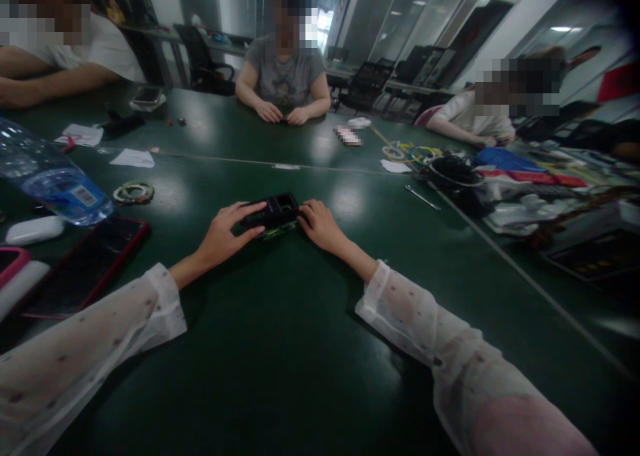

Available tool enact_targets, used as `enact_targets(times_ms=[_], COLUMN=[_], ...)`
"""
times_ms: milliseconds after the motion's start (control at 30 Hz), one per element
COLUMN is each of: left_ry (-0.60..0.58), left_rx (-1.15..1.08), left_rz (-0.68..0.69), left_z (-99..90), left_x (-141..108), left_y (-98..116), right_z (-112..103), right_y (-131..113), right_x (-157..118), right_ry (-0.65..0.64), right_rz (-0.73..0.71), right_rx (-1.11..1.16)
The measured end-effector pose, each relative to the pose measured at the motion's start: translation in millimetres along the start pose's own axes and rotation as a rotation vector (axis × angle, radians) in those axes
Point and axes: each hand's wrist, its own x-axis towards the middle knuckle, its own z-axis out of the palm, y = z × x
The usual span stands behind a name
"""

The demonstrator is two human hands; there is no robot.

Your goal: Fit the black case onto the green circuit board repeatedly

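Note:
A small black plastic housing point(276, 209) with a rectangular window sits low over the dark green table point(280, 349), and the edge of a green circuit board point(279, 231) shows under its near side. My left hand point(225, 235) grips the housing's left end, fingers on top and thumb along the near edge. At the right end, my right hand point(320, 225) rests with bent fingers touching the housing's corner; its fingertips are partly hidden, so I cannot make out whether they pinch anything.
A water bottle point(60, 183), a phone point(90, 263) and bracelets point(134, 193) lie to the left. At right are a wrench point(423, 197), a cable heap point(453, 173) and a boxy device point(595, 243). Several people sit around the table, one person point(283, 76) straight across.

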Motion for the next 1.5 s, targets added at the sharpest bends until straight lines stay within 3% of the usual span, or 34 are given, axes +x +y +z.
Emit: enact_targets(times_ms=[367,567,667,1500], left_ry=[-0.051,-0.300,-0.370,-0.360], left_rx=[0.173,0.157,0.178,0.188], left_rz=[0.081,0.010,-0.014,-0.039], left_z=[3.2,5.0,5.4,5.0], left_x=[0.0,3.7,4.1,3.7], left_y=[-1.3,-7.5,-8.1,-4.5], right_z=[0.3,-1.2,-3.0,-1.5], right_y=[-1.3,-2.1,-3.4,-2.4], right_x=[1.4,1.4,1.2,1.6], right_ry=[-0.004,-0.021,-0.022,-0.019], right_rz=[0.009,0.012,0.012,0.009], right_rx=[-0.006,-0.013,-0.013,-0.013])
